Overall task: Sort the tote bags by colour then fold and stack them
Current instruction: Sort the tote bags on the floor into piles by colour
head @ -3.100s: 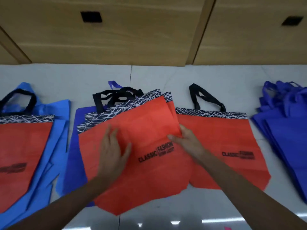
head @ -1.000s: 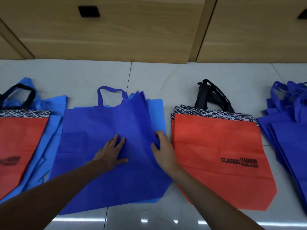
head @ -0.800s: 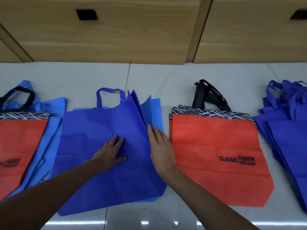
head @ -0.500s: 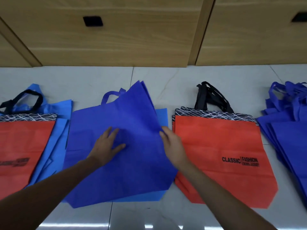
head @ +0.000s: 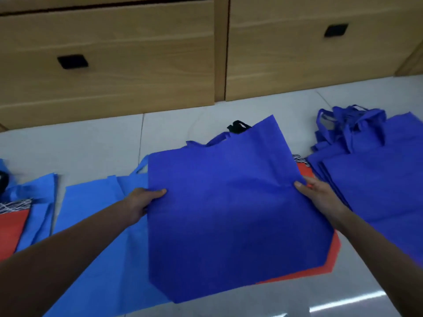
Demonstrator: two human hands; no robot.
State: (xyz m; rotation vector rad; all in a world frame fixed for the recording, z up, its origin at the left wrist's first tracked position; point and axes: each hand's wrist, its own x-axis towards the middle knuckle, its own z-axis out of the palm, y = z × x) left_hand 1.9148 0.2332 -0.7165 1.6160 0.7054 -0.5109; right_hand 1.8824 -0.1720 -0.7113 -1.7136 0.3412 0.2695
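Note:
A dark blue tote bag (head: 229, 213) hangs flat in the air at the centre. My left hand (head: 142, 202) grips its left edge and my right hand (head: 318, 197) grips its right edge. It covers most of the red tote bag stack (head: 332, 259), of which only a right strip and a black handle (head: 238, 126) show. A light blue tote bag (head: 98, 248) lies on the floor under my left arm. A pile of dark blue tote bags (head: 377, 179) lies at the right.
At the far left lie more light blue bags (head: 39, 202) with a red bag (head: 11, 227) on them. Wooden drawers (head: 114, 60) with black handles stand along the back. The floor (head: 91, 145) is pale glossy tile.
Both hands have lifted the dark blue bag off the light blue one and carried it right, over the red stack. The view has swung right too.

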